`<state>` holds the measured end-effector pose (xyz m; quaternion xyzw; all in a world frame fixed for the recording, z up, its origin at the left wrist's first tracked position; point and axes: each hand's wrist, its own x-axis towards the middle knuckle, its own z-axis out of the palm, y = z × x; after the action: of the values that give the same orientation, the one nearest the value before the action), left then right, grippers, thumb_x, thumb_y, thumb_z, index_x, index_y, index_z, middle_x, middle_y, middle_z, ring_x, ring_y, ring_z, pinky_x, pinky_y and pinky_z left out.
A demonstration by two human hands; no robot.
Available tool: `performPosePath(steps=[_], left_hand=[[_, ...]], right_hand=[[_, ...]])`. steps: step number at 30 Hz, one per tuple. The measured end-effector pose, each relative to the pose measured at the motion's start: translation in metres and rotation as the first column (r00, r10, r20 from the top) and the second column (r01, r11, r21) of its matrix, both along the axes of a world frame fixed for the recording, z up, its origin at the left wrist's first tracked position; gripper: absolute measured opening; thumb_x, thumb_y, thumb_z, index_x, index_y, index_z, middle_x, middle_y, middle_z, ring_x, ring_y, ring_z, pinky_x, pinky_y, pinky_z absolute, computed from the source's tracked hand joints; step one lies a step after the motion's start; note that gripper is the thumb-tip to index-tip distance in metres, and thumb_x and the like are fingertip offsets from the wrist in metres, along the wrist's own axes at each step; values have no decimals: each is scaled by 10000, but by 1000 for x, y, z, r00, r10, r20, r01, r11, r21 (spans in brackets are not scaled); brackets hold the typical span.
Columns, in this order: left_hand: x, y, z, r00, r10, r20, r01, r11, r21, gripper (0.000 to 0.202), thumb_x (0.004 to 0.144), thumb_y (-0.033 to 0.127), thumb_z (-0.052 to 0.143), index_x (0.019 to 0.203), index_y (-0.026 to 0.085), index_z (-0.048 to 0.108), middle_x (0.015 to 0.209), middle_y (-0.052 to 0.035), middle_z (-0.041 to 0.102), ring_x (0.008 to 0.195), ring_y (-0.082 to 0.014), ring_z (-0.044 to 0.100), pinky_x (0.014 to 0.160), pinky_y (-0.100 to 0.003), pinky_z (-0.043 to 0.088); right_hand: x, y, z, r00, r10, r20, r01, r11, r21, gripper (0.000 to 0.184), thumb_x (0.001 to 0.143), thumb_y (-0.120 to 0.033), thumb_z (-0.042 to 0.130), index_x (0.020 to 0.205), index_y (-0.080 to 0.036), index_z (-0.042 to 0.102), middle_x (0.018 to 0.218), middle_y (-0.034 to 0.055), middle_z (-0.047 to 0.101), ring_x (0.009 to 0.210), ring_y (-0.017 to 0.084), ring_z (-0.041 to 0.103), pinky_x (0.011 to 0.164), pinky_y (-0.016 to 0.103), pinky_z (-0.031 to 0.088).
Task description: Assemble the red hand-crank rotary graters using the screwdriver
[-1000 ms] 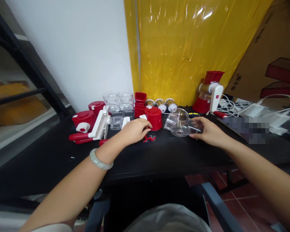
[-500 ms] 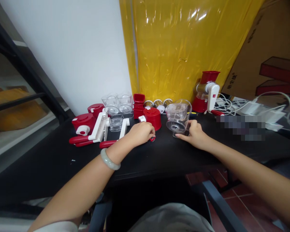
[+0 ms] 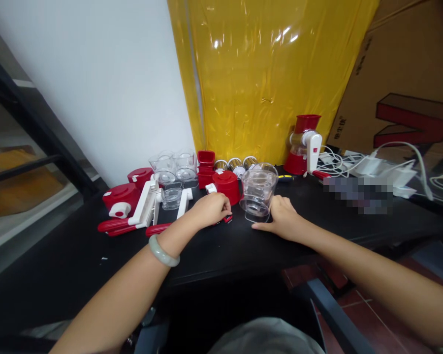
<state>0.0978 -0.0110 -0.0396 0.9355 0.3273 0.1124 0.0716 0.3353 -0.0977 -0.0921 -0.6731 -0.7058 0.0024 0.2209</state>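
Black tabletop (image 3: 221, 255): clear housing (image 3: 259, 189) was gripped by the half-closed right hand (image 3: 286, 220), to its left, and could be toppled by uneven release. At the curled left hand (image 3: 213, 209), hold unclear, small red parts (image 3: 228, 219) were seen.

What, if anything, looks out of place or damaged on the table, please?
A tiny white scrap lies on the black table, nearer the front edge than the leftmost red grips. It looks stray, sitting apart from everything else, but is too small to identify. I see no spill or clear damage.
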Motion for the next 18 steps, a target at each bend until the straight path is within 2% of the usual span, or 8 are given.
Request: performPosePath(steps=[3, 5, 7, 10, 15, 18], left_hand=[[-6, -3, 4, 993, -35, 110, 33, 999, 18, 75, 822, 208, 625, 806, 154, 674, 817, -60, 706, 728, -167, 650, 678, -258, 481], [-11, -4, 8, 977, -51, 205, 52, 999, -2, 65, 840, 204, 604, 826, 156, 645, 814, -54, 702, 726, -161, 660, 681, -258, 492], [-15, -4, 10, 956, -42, 289, 58, 997, -47, 46, 846, 200, 593, 831, 161, 612, 795, -47, 702, 716, -157, 671, 666, -254, 501], [-22, -1, 10, 931, -15, 365, 56, 993, -103, 70, 855, 225, 584, 814, 171, 567, 755, -38, 701, 688, -156, 679, 637, -252, 510], [-26, 4, 6, 917, -25, 398, 74, 991, -109, 83, 845, 246, 594, 805, 177, 568, 762, -35, 700, 700, -156, 681, 637, -257, 527], [-28, 4, 6, 908, -28, 418, 74, 993, -96, 67, 827, 232, 612, 852, 174, 589, 791, -36, 700, 717, -151, 680, 653, -262, 539]], right_hand=[[3, -6, 9, 990, 125, -71, -130, 989, -70, 639, 704, -650, 665, 1137, -191, 566, 1079, 124, 554, 1062, 313, 509, 921, 446, 440], [7, -8, 14, 980, 179, -85, -186, 979, -88, 530, 768, -582, 645, 1145, -213, 595, 1099, 120, 567, 1078, 296, 508, 928, 423, 442], [10, -10, 17, 983, 179, -50, -182, 981, -63, 437, 806, -534, 630, 1100, -210, 628, 1079, 120, 587, 1065, 290, 512, 921, 415, 442], [5, -9, 20, 988, 149, 40, -149, 989, -10, 409, 800, -556, 634, 987, -192, 642, 1002, 109, 618, 988, 280, 535, 869, 399, 454], [-14, -1, 25, 986, 60, 153, -66, 997, 38, 410, 808, -605, 600, 798, -195, 609, 875, 79, 638, 881, 253, 578, 749, 357, 451], [-22, 6, 27, 981, 54, 184, -63, 997, 42, 398, 834, -584, 578, 737, -199, 601, 846, 72, 643, 855, 240, 589, 712, 336, 430]])
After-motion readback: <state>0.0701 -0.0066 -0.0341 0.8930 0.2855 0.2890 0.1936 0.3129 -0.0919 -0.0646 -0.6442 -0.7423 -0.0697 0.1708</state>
